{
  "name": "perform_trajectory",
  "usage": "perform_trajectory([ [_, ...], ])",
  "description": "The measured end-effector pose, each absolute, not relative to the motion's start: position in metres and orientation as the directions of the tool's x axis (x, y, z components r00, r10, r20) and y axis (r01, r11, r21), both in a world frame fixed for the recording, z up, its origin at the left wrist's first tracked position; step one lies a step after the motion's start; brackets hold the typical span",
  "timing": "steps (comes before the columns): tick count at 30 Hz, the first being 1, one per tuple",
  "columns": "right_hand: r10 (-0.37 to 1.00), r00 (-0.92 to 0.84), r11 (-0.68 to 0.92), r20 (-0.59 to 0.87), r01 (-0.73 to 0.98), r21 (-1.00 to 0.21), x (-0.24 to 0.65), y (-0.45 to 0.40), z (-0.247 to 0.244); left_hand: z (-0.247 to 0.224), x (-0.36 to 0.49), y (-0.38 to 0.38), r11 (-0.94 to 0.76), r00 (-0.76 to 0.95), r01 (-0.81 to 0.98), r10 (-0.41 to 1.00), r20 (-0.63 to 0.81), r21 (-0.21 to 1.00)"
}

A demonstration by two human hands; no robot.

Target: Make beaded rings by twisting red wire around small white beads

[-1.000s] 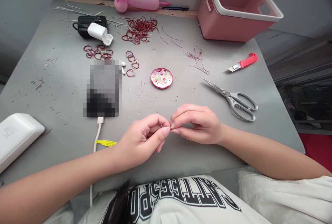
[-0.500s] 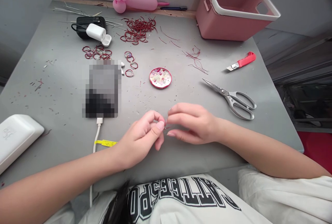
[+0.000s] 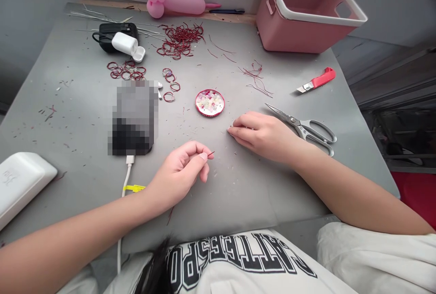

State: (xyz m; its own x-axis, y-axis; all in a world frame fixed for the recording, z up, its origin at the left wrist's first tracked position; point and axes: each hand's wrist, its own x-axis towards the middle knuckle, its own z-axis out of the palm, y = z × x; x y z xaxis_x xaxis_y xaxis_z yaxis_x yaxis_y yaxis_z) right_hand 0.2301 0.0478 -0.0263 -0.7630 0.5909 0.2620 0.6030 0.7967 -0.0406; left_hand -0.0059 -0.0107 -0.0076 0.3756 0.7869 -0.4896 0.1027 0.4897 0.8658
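Note:
My left hand is closed in a pinch on a thin dark red cord. The cord's short end pokes out past the thumb, and a longer tail hangs below the wrist. To the right, my right hand has its fingertips drawn together low over the table; whatever lies between them is hidden. Just beyond the hands sits a small round dish with a red rim, holding pale and pink beads. Grey scissors lie beside my right hand, partly behind the forearm.
A red cutter knife lies beyond the scissors. At the back stand a pink bin and a pink balloon. Red cord pieces, beaded cord rings, a blurred-out device and a white cable occupy the left.
My right hand has moved away from the left, up and to the right, down near the table. My left hand shifted slightly left, and the red cord in it now shows.

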Motion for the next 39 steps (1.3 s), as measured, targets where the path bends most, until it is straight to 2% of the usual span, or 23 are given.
perform_trajectory([
  [5, 0.615, -0.762, 0.787, 0.204, 0.611, -0.091, 0.228, 0.049, -0.026, -0.008, -0.006, -0.009, 0.514, 0.383, 0.086, 0.774, -0.505, 0.853],
  [10, 0.59, -0.741, 0.805, 0.32, 0.571, -0.162, 0.223, 0.05, -0.027, -0.008, -0.006, -0.009, 0.578, 0.396, -0.003, 0.75, -0.53, 0.816],
  [12, 0.619, -0.705, 0.785, 0.346, 0.566, -0.25, 0.221, 0.047, -0.024, -0.008, -0.006, -0.009, 0.572, 0.393, -0.018, 0.759, -0.52, 0.82],
  [16, 0.671, -0.677, 0.729, 0.302, 0.529, -0.435, 0.216, 0.037, -0.018, -0.008, -0.005, -0.01, 0.541, 0.401, -0.01, 0.773, -0.492, 0.841],
  [25, 0.704, -0.587, 0.625, 0.4, 0.246, -0.741, 0.197, 0.02, -0.022, -0.009, -0.006, -0.012, 0.415, 0.423, 0.111, 0.803, -0.421, 0.903],
  [28, 0.708, -0.55, 0.617, 0.443, 0.176, -0.767, 0.193, 0.018, -0.023, -0.009, -0.007, -0.013, 0.381, 0.443, 0.139, 0.801, -0.402, 0.914],
  [33, 0.71, -0.497, 0.646, 0.499, 0.176, -0.743, 0.192, 0.018, -0.025, -0.009, -0.008, -0.015, 0.325, 0.459, 0.185, 0.806, -0.374, 0.927],
  [39, 0.688, -0.513, 0.664, 0.514, 0.157, -0.731, 0.193, 0.019, -0.026, -0.006, -0.007, -0.015, 0.294, 0.468, 0.197, 0.81, -0.353, 0.935],
])
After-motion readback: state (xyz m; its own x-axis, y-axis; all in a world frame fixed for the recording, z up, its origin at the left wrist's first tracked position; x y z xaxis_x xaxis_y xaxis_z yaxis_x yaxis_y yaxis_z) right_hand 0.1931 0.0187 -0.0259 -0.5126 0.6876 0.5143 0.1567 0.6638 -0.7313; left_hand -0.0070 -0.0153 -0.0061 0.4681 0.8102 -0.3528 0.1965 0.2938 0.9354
